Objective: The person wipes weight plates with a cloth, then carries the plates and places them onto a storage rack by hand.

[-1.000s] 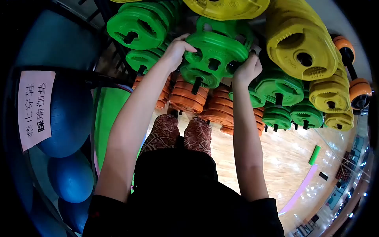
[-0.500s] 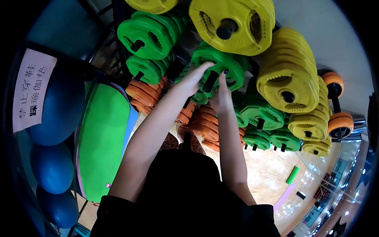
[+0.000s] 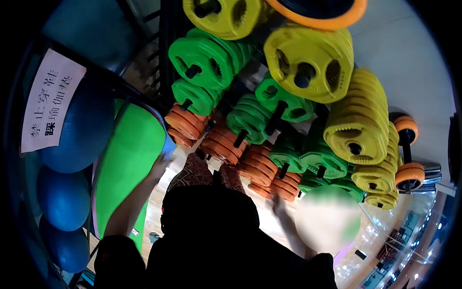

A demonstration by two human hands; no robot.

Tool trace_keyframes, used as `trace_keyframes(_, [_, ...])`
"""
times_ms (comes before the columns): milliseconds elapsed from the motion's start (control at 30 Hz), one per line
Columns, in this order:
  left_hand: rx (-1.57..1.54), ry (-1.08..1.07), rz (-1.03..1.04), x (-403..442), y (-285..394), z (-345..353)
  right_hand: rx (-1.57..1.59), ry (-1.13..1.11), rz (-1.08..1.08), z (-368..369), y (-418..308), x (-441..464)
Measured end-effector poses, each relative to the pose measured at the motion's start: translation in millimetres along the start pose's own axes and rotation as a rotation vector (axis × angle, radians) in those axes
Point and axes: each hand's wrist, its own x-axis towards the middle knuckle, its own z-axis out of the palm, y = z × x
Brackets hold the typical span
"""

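Observation:
My left hand hangs low on the left, in front of the green mat and close to its blue edge. On the right, my right hand is down below the orange weight plates, seen against the bright floor. Both hands are smeared and their fingers are unclear; no held thing shows in either. A green weight plate sits on a black peg of the rack, apart from both hands. Yellow weight plates hang above it, and more green weight plates to its left.
Several blue exercise balls are stacked at the left, beneath a paper sign. Orange-ended dumbbells stand at the right. An orange-rimmed black disc shows at the top. A blurred round patch covers part of the floor.
Both hands have left the green weight plate and dropped down and apart, left hand to the left, right hand lower. The plate stays on its peg. The view has shifted, showing more of the upper rack.

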Motion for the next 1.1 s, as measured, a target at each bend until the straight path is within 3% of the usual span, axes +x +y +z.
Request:
trace_keyframes(33, [0.082,0.086,-0.318,-21.4,-71.6,-27.7,-0.061,-0.037,0.136,7.6,50.2,-18.1])
trace_keyframes(100, [-0.157,0.014,-0.735,-81.1,-230.8,-62.1,-0.065,-0.096,0.347,19.1,112.3,-48.7])
trace_keyframes(133, [-0.481,0.028,-0.841,-149.9,-133.9,-22.2,-0.057,-0.115,0.421,22.7,134.5,-59.1])
trace_keyframes(233, [-0.552,0.099,-0.887,-199.5,-181.0,-6.9,-0.032,-0.141,0.487,24.2,153.1,-64.6])
trace_keyframes(300, [-0.616,0.235,-0.762,-203.8,-193.3,-2.4,0.030,-0.144,0.401,22.1,134.2,-40.4])
trace_keyframes(367, [-0.739,0.400,-0.437,-189.1,-180.1,1.7,0.228,-0.190,0.198,28.3,81.4,-3.1])
trace_keyframes(433, [-0.952,0.439,0.090,-189.0,-111.3,14.1,0.476,-0.386,-0.080,49.7,-28.2,7.5])
trace_keyframes(467, [-0.712,0.673,0.205,-213.7,-13.6,17.9,0.539,-0.538,-0.211,62.4,-90.1,-9.9])
trace_keyframes(500, [-0.908,0.605,0.456,-235.1,28.3,38.3,0.435,-0.648,-0.398,79.1,-180.4,-67.9])
trace_keyframes(533, [-1.101,0.284,0.498,-267.6,50.0,61.3,0.490,-0.999,-0.439,102.4,-223.2,-103.6])
trace_keyframes(567, [-1.110,0.224,0.661,-298.3,57.3,76.7,0.473,-1.256,-0.424,121.3,-258.6,-161.8])
trace_keyframes(633, [-1.306,0.410,0.784,-352.0,26.7,69.6,0.476,-1.783,-0.505,175.2,-267.8,-248.1])
trace_keyframes(700, [-1.348,0.614,1.082,-396.2,-31.0,50.8,0.281,-1.919,-0.662,238.2,-250.9,-313.6])
trace_keyframes(800, [-1.355,1.063,1.040,-450.0,-117.6,38.7,0.009,-1.991,-0.403,335.2,-205.0,-393.3])
trace_keyframes(900, [-1.507,1.406,1.074,-489.3,-199.3,44.5,-0.352,-2.145,-0.321,417.3,-151.1,-453.0])
trace_keyframes(933, [-1.551,1.428,1.085,-500.9,-236.0,52.9,-0.441,-2.148,-0.316,442.9,-127.3,-470.7])
trace_keyframes(967, [-1.564,1.552,1.017,-512.5,-266.8,61.6,-0.503,-2.171,-0.289,470.2,-111.7,-482.8])
trace_keyframes(1033, [-1.556,1.902,0.840,-563.7,-339.0,82.9,-0.737,-2.159,-0.531,539.5,-96.6,-509.3])
trace_keyframes(1067, [-1.529,1.983,0.924,-578.3,-348.8,93.5,-0.573,-2.293,-0.619,555.3,-111.0,-512.5])
trace_keyframes(1100, [-1.519,2.055,1.013,-596.7,-377.2,91.7,-0.617,-2.283,-0.614,568.6,-92.9,-531.5])
